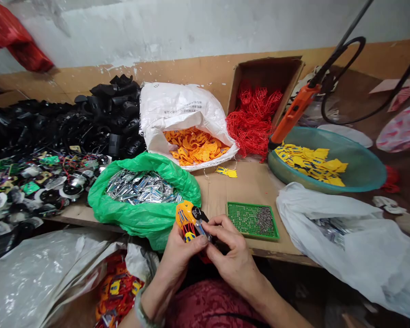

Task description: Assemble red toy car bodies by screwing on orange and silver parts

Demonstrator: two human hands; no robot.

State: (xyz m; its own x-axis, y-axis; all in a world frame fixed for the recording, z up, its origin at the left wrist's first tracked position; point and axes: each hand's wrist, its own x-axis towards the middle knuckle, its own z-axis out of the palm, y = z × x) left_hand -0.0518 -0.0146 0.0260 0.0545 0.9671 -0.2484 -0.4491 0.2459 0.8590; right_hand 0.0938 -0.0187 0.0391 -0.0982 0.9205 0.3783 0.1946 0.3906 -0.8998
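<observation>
Head view of small-parts assembly at a cardboard-covered counter (pixel 249 187). The left hand (pixel 179 255) grasps a yellow toy body (pixel 186 221) with blue and red markings, thumb laid across its lower edge, holding it just above the counter's near edge. The right hand (pixel 230 255) is closed in a pinch on a small metal-and-black part (pixel 200 223) pressed against the toy body's upper side; how far the part is seated cannot be told.

Just to the right of the hands lies a green tray (pixel 253 221) with a heap of tiny screws at its far right corner. To the left sits a green bag (pixel 140 214) of silvery metal pieces; behind it, a white sack (pixel 181 114) of orange plastic parts, a cardboard box (pixel 266 77) of red lattice pieces, and a teal basin (pixel 358 171) of yellow printed pieces. An orange-handled power tool (pixel 292 114) hangs over the basin's rim. Black parts and circuit boards (pixel 37 173) cover the far left.

Judged from the grip, the fitting goes best if the left hand keeps the body steady and square to the eye while the right hand's fingertips align the part before pressing, so that it enters straight rather than tilted.
</observation>
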